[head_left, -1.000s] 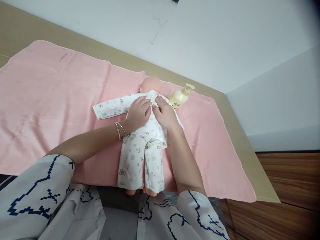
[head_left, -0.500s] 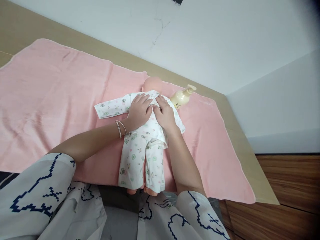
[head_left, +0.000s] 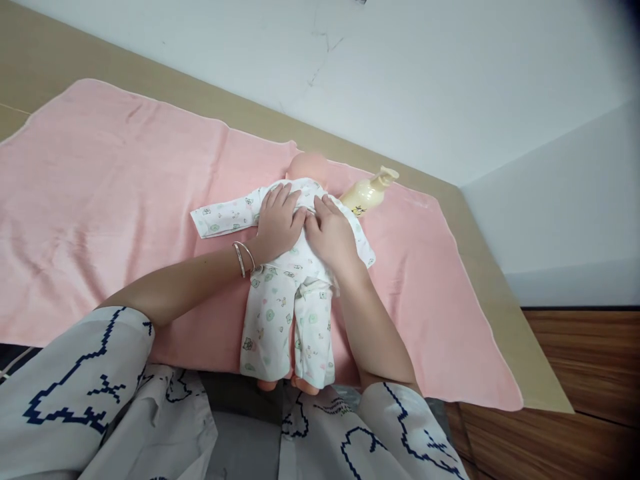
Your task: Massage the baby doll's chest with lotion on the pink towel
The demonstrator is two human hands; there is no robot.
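A baby doll (head_left: 295, 257) lies stretched out with its bald head (head_left: 307, 165) away from me and its feet at the near edge. It wears a white patterned top and matching trousers (head_left: 269, 320). My left hand (head_left: 280, 223) rests flat on the left half of its upper torso, fingers a little apart. Beside it, my right hand (head_left: 333, 230) lies on the right half, with its fingers slightly bent against the cloth. The two thumbs almost meet in the middle. No face shows on the doll.
A cream pump bottle (head_left: 367, 195) lies tilted just right of the doll's head. Under everything spreads a pink blanket (head_left: 150, 180) with some creases, on a tan table (head_left: 480, 247). A white wall (head_left: 425, 80) rises behind the table, and wooden panels (head_left: 590, 360) stand at the lower right.
The fingers of my right hand have bent slightly and the hand sits a little further right and lower. My left hand stays nearly in place. The view has shifted slightly.
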